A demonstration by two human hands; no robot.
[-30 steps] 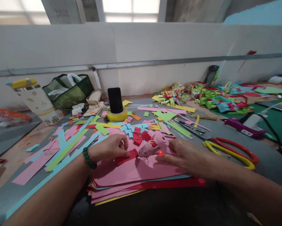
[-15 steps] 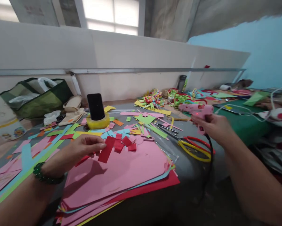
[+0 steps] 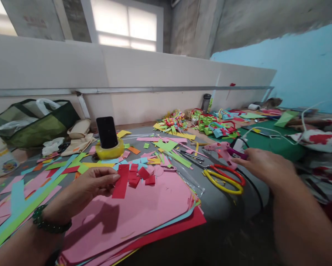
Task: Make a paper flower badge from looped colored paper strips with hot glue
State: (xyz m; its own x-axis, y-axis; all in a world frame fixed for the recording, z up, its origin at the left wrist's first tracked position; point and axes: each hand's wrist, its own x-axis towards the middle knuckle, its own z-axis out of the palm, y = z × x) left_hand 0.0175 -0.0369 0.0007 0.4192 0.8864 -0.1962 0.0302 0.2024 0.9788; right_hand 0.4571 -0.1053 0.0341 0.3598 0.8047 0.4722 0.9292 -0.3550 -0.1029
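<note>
My left hand [image 3: 95, 184] is closed, with a narrow red paper strip [image 3: 120, 181] pinched between thumb and fingers. The strip is raised over a stack of pink paper sheets [image 3: 154, 207]. Several small red paper squares [image 3: 134, 175] lie at the stack's far edge. My right hand [image 3: 265, 166] has its fingers stretched forward, close behind a pink glue gun [image 3: 220, 149] with a small red light. A purple object [image 3: 239, 154] shows beside the fingertips; its kind is unclear. Scissors [image 3: 223, 181] with yellow and red handles lie just below the gun.
A phone [image 3: 107, 132] stands in a yellow tape roll [image 3: 110, 150]. Cut paper strips [image 3: 41, 199] cover the left side. Colourful paper bundles [image 3: 173, 120] and a dark bottle [image 3: 206, 103] stand at the back, near a green bag [image 3: 38, 125]. A black cord [image 3: 251, 184] runs from the gun.
My right hand has lowered the glue gun to the table and drawn back from its handle. The left hand still holds the red strip, now hanging more upright. The view has shifted slightly.
</note>
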